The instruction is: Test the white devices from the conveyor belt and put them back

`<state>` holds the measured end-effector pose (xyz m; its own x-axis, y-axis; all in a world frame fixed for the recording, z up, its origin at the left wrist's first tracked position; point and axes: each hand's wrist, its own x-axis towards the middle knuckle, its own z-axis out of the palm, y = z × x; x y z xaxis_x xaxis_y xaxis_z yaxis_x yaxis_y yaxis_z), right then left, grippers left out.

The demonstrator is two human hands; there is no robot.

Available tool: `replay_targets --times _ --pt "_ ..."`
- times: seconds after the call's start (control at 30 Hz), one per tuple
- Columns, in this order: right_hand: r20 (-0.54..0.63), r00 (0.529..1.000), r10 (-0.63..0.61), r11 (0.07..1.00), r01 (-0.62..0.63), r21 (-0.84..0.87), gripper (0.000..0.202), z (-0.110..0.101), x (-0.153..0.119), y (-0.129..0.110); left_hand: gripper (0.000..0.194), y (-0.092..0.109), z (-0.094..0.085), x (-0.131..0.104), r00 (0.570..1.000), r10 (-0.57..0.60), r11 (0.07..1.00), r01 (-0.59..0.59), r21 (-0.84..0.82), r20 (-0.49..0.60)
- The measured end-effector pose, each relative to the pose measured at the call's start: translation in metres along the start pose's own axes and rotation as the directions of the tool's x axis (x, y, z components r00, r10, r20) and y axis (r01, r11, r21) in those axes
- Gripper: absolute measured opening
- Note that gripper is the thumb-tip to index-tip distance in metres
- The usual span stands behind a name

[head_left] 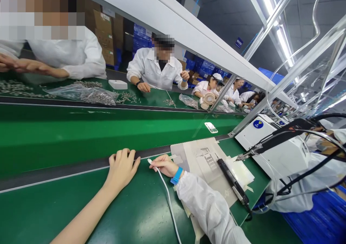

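My left hand (123, 166) lies palm down at the far edge of the green table (129, 215), its fingers slightly apart over the dark rail (89, 169). Nothing shows in it. To its right, my right hand (164, 165) pinches a white cable (168, 197) just behind its small plug (149, 161), which points left. The cable trails down across the tabletop and out of the bottom of the view. A blue wristband (177, 175) circles my right wrist below a white sleeve.
A black electric screwdriver (234, 182) lies on a taped sheet (193, 157) at right, near a white machine (281, 143). Beyond the rail, a green belt (94, 128) carries a small white device (211, 127). Co-workers sit opposite behind bags of small parts (98, 95).
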<state>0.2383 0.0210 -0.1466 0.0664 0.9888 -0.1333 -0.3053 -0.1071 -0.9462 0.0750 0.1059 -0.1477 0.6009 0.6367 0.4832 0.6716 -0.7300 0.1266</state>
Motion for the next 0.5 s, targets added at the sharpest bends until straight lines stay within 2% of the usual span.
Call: replay_targets --times 0.13,0.3,0.5 --pt "-0.014 1.0 -0.002 1.0 0.002 -0.015 0.017 0.0016 -0.0001 0.001 0.036 0.0 0.001 -0.0004 1.0 -0.003 1.0 0.002 -0.013 -0.024" --pt "-0.023 1.0 -0.006 1.0 0.005 -0.027 0.017 0.003 -0.001 0.0018 0.04 0.0042 -0.0026 -0.0011 0.992 -0.086 0.996 0.089 0.03 -0.087" --pt "-0.018 1.0 -0.012 1.0 0.011 -0.024 0.019 0.0045 -0.0015 0.0042 0.028 0.0027 -0.0066 -0.0017 0.999 -0.043 0.998 0.042 -0.052 -0.007"
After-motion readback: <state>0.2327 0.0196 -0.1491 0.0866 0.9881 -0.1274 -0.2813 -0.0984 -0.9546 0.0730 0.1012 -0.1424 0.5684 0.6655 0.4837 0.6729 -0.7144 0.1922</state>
